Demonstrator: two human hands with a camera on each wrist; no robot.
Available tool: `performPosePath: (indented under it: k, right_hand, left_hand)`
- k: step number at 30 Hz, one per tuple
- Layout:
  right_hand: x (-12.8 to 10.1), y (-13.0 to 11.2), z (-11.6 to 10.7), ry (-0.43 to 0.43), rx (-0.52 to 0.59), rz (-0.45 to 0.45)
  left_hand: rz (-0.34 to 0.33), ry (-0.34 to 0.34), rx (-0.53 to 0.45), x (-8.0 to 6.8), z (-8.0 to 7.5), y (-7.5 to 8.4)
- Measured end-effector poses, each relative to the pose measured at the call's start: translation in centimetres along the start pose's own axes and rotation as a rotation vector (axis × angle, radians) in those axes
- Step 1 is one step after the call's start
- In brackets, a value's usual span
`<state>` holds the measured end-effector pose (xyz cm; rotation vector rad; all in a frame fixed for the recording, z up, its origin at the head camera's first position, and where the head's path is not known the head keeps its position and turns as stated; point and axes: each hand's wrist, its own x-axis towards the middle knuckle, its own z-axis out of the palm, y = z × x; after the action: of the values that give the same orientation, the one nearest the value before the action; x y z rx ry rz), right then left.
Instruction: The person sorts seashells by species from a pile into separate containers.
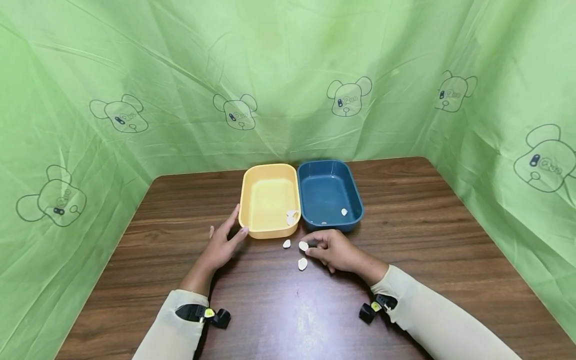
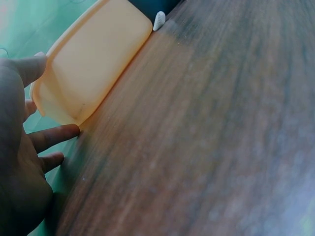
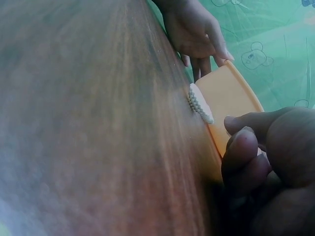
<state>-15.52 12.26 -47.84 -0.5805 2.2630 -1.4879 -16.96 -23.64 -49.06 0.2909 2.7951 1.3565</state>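
In the head view my right hand (image 1: 333, 250) pinches a small white shell (image 1: 303, 246) between thumb and index finger, just in front of the trays. One loose white shell (image 1: 286, 244) lies to its left on the table, and another, a ridged shell (image 1: 302, 264), lies nearer to me. My left hand (image 1: 221, 246) rests at the near left corner of the yellow tray (image 1: 247, 233), fingers spread and touching its side. In the right wrist view my fingers hide most of the held shell.
A blue tray (image 1: 359, 202) stands against the yellow one's right side, with a white shell (image 1: 344, 212) inside and part of another at its near wall. White shells (image 1: 291, 219) lie in the yellow tray's near right corner. Green cloth (image 1: 288, 60) hangs behind and beside the wooden table (image 1: 405, 220).
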Motion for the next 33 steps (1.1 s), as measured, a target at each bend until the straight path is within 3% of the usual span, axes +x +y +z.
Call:
performPosePath:
  k: [12, 33]
  right_hand:
    - [-0.2, -0.7, 0.2, 0.032, -0.032, -0.018]
    - [-0.8, -3.5, 1.0, 0.213, -0.164, -0.146]
  left_hand:
    - [0.004, 0.001, 0.006, 0.0, -0.2, 0.1]
    - [0.001, 0.009, -0.025, -0.2, 0.0, 0.0]
